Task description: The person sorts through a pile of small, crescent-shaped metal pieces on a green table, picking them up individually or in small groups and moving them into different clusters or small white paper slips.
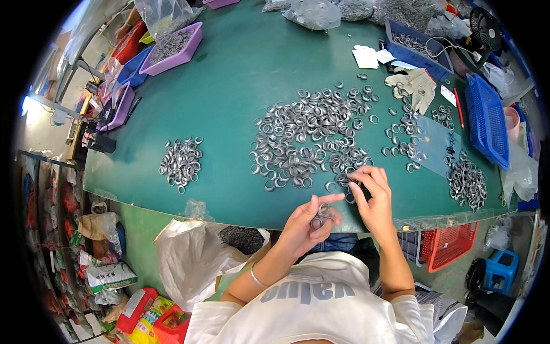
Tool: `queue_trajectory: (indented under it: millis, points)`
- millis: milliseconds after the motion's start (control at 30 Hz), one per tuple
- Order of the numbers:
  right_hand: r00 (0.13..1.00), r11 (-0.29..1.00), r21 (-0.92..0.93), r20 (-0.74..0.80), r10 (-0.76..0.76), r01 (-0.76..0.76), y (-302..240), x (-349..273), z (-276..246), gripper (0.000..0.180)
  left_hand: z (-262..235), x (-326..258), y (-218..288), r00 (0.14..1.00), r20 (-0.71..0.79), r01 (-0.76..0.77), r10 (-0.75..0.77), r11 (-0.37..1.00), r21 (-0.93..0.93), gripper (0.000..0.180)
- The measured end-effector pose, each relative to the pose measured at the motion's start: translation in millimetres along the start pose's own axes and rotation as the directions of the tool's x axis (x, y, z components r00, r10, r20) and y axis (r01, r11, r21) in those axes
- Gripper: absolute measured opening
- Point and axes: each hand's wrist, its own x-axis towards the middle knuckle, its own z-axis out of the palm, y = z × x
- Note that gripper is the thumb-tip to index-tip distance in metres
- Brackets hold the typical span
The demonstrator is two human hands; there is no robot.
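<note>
A large spread of grey metal rings [309,123] covers the middle of the green table [223,92]. My left hand [309,223] is at the table's front edge, its fingers curled around several rings [322,215], with the index finger stretched toward the right. Just right of it, my right hand [372,195] reaches to the near edge of the spread. Its thumb and fingers close in on rings there; whether one is pinched between the fingertips is hard to make out. A smaller ring pile [181,163] lies to the left, and another pile [467,182] to the right.
A clear plastic bag [438,143] lies right of the spread, near a work glove [417,87] and a red pencil [459,108]. Blue baskets [486,120] line the right edge. Purple trays [175,51] stand at the left. A white sack [189,258] is below the front edge.
</note>
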Motion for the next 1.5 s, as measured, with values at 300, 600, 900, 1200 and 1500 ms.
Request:
queue_trajectory:
  millis: [300,600,900,1200,1500]
  points:
    - [0.999,0.999,-0.038,-0.025,-0.022,0.021,3,-1,5,0.023,-7,3,-1,0.938,0.333,-0.116,0.093,0.992,0.048,0.049]
    - [0.999,0.972,-0.231,-0.002,-0.038,0.036,15,-1,20,0.021,11,-6,2,0.902,0.366,-0.349,0.227,0.883,0.313,0.044]
    - [0.995,0.971,-0.233,-0.065,-0.075,0.058,22,-1,24,0.013,19,-10,9,0.953,0.267,-0.232,0.14,0.907,0.353,0.044]
    - [0.993,0.972,-0.227,-0.08,-0.081,0.061,22,-2,26,0.013,22,-13,9,0.949,0.267,-0.263,0.171,0.894,0.364,0.045]
    - [0.993,0.974,-0.218,-0.085,-0.079,0.059,21,-3,26,0.012,34,-16,15,0.923,0.333,-0.323,0.192,0.855,0.405,0.05]
